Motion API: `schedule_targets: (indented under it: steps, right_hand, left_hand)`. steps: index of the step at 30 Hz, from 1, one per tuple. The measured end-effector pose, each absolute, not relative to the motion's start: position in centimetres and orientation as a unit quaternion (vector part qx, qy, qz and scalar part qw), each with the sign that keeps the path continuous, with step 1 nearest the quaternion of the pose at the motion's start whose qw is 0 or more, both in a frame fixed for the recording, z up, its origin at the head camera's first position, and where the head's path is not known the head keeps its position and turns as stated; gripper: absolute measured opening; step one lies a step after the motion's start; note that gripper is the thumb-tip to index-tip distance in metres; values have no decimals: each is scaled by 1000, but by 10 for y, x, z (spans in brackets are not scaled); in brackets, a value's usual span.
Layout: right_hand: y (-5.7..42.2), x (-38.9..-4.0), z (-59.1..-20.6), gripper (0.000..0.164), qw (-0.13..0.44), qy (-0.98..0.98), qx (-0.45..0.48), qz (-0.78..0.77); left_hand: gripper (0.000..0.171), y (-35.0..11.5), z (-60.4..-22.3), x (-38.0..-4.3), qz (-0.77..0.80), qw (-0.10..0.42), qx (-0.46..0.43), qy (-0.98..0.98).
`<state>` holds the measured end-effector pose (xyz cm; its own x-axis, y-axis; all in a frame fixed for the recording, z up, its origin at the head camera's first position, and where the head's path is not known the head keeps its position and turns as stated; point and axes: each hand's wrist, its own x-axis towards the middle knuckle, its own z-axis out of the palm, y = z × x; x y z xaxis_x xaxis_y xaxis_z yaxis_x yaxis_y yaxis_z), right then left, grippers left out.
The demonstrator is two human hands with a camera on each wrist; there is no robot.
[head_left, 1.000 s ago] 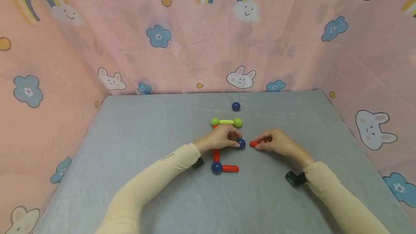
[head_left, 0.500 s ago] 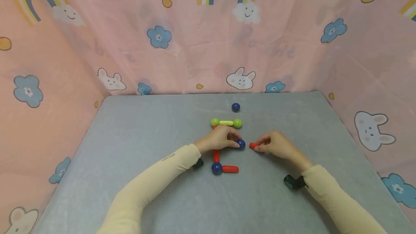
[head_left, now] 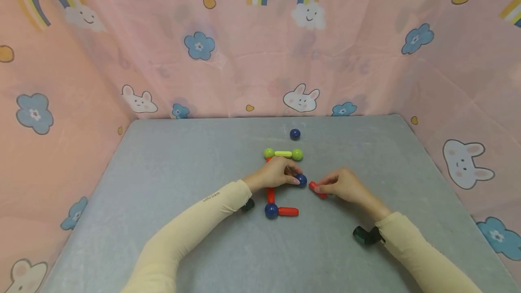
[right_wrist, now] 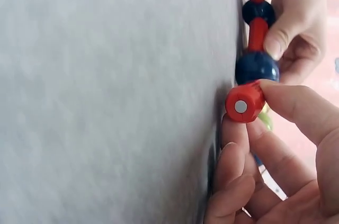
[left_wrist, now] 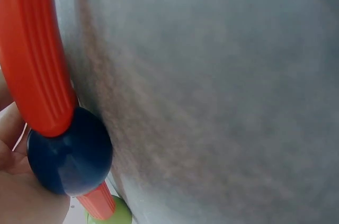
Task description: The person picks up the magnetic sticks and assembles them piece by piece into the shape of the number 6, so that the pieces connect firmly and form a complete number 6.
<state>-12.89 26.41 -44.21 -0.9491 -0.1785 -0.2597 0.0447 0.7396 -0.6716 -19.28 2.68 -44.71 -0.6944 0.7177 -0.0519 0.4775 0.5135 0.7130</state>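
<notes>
My left hand holds a blue ball between thumb and fingers, low at the table. In the right wrist view, a red magnetic rod runs from this ball to another blue ball; in the head view my left hand hides that joint. My right hand pinches a loose red rod, slanted, just right of the held ball. A small gap separates them in the head view. The rod's end, with a silvery disc, faces the right wrist camera.
Beyond the left hand, a light-green rod joins two green balls. Nearer stands a blue ball with red rods attached. One loose blue ball sits near the grey table's back edge.
The red rod in my right hand has turned from nearly level to slanted, its near end swinging toward me. The right hand has shifted slightly nearer; my left hand and its ball stay put.
</notes>
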Motion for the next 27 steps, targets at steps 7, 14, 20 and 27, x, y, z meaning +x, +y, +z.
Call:
schedule_targets:
  steps: [7,14,20,27]
  right_hand:
    - [255,-119,-441,25,171,909,0,-381]
    - [245,-114,-442,25,188,891,32,-412]
    - [237,-111,-445,26,192,875,44,-443]
    - [231,-109,-447,28,204,852,51,-480]
  left_hand:
    - [28,27,-447,-193,346,169,354,852]
    - [28,27,-449,-194,348,169,350,853]
    - [28,27,-450,-195,345,170,353,853]
    - [29,27,-449,-194,350,170,352,852]
